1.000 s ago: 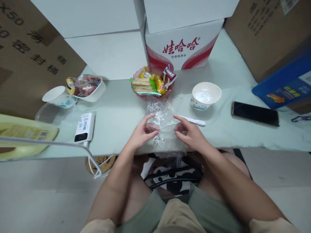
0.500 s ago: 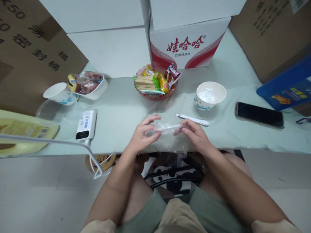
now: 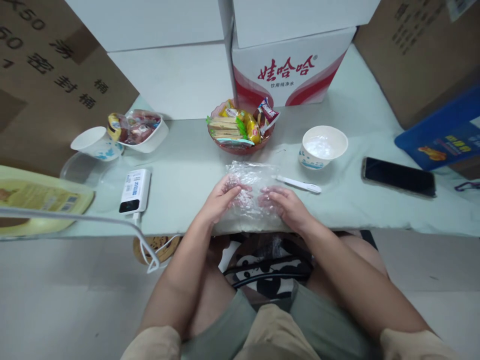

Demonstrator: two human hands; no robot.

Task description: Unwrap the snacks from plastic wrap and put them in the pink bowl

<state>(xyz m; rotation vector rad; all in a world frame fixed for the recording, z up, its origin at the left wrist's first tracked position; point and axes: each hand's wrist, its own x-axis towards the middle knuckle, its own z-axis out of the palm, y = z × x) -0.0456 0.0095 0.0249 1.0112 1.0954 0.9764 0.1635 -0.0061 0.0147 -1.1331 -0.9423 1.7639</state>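
A crinkled sheet of clear plastic film (image 3: 252,187) is spread between my hands near the front edge of the table. My left hand (image 3: 221,200) holds its left side, and some fingertips show through the plastic. On the other side my right hand (image 3: 287,202) grips the film with its fingers curved inward, also partly behind it. Whether the film is a bag or a cover, I cannot tell. A white pen-like cutter (image 3: 300,184) lies just beyond my right hand, its left tip close to the film. Behind it stands a paper bowl (image 3: 306,159) with clear crinkled plastic inside.
A snack-filled red bowl (image 3: 240,149) stands at the back centre, before white boxes (image 3: 285,75). To the left are a white power bank (image 3: 137,187) with a cable, a snack tub (image 3: 152,140), a tilted paper cup (image 3: 99,147) and a yellow bottle (image 3: 45,200). A phone (image 3: 397,176) lies right.
The plastic was bunched into a narrow strip between my fingers; now it is spread out wide. My right hand has moved slightly left and both hands show through the film.
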